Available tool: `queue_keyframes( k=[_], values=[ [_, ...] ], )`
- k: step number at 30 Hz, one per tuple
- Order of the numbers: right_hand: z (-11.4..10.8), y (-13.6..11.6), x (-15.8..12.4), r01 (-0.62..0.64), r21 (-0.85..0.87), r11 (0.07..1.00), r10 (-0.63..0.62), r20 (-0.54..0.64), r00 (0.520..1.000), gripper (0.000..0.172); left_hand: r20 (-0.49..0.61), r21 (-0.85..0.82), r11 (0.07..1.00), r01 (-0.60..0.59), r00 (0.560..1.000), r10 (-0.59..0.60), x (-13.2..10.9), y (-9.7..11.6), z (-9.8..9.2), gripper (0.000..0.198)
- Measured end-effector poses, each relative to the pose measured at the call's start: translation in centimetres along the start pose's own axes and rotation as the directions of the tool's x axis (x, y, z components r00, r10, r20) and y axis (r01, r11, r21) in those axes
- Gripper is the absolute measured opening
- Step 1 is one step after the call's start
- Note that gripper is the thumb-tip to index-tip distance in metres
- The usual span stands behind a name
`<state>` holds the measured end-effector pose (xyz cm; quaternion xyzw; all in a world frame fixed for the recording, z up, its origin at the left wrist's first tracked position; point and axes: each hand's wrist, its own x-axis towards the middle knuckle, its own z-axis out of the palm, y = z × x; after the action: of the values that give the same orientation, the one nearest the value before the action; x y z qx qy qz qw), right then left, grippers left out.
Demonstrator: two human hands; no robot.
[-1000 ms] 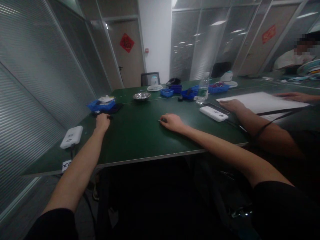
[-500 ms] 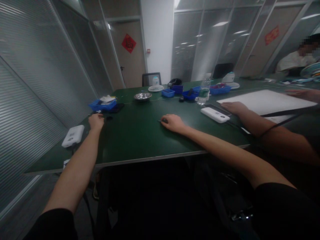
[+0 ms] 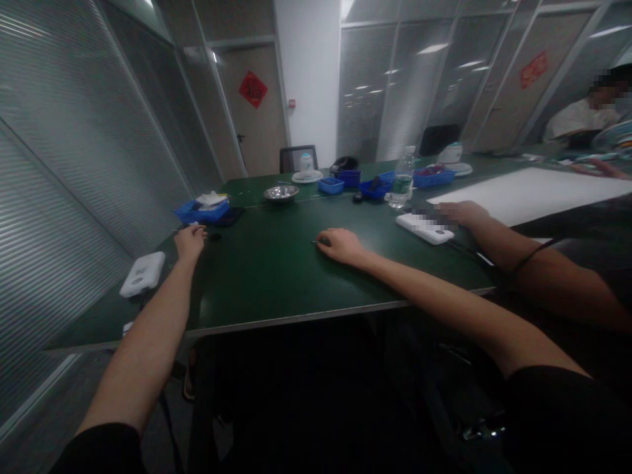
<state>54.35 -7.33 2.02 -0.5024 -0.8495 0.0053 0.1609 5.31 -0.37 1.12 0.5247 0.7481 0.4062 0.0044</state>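
Observation:
My left hand [image 3: 190, 242] is over the left side of the green table [image 3: 261, 276], just in front of a blue tray [image 3: 202, 211] with white and yellow items in it. Its fingers are bent together at the tips; what they hold, if anything, is too small to name. A small dark round thing [image 3: 214, 237] lies to its right. Resting on the middle of the table, my right hand [image 3: 343, 245] is closed around a small dark object with a thin tip [image 3: 323, 241] that points left. Most of that object is hidden by the fingers.
A metal bowl [image 3: 281, 193], several blue trays and a water bottle [image 3: 402, 178] stand farther back. White power banks lie left [image 3: 143, 274] and right [image 3: 424, 227]. At right, a co-worker's hand [image 3: 464, 216] is beside a large white sheet [image 3: 533, 191]. Another person sits far right.
My left fingers have shifted slightly, with the fingertips raised a little. My right hand stays put. The co-worker's far hand has moved up and away, and the white sheet's far side has shifted.

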Motion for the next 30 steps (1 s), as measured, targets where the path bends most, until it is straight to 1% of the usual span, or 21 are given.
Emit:
queue_keyframes(
  k=[3,10,14,18,20,24,27,30],
  values=[
    [-0.1,0.0,-0.1,0.009,0.004,1.0,-0.009,-0.006,1.0,0.032,-0.003,-0.12,0.991,0.059,0.998,-0.059,0.0,0.1,0.0,0.038],
    [-0.1,0.0,0.0,0.005,0.006,1.0,-0.005,0.005,1.0,0.032,-0.035,-0.088,0.992,0.09,0.995,-0.093,-0.1,0.3,-0.4,0.029],
    [-0.1,0.0,0.1,-0.001,-0.002,1.0,0.001,0.01,1.0,0.032,0.025,-0.107,0.99,0.088,0.996,-0.086,0.0,0.3,-0.3,0.034],
    [-0.1,0.0,0.1,-0.01,-0.007,1.0,0.01,0.017,1.0,0.033,0.041,-0.03,0.999,0.016,0.999,-0.015,0.3,0.3,0.0,0.034],
    [0.0,0.0,0.1,-0.013,-0.012,1.0,0.013,0.012,1.0,0.033,0.068,-0.004,1.0,-0.01,0.998,0.01,0.4,0.3,0.1,0.033],
    [0.0,0.0,0.1,-0.01,-0.012,1.0,0.01,0.009,1.0,0.033,0.136,-0.034,0.999,0.039,0.99,-0.034,0.2,0.3,0.6,0.028],
    [0.0,0.0,0.1,-0.002,-0.005,1.0,0.002,0.002,1.0,0.032,0.131,-0.076,0.994,0.072,0.989,-0.062,0.2,0.0,0.9,0.027],
    [0.1,0.1,0.1,0.011,0.002,1.0,-0.011,-0.012,1.0,0.031,0.122,-0.105,0.99,0.092,0.989,-0.079,0.3,-0.4,1.2,0.03]
  ],
)
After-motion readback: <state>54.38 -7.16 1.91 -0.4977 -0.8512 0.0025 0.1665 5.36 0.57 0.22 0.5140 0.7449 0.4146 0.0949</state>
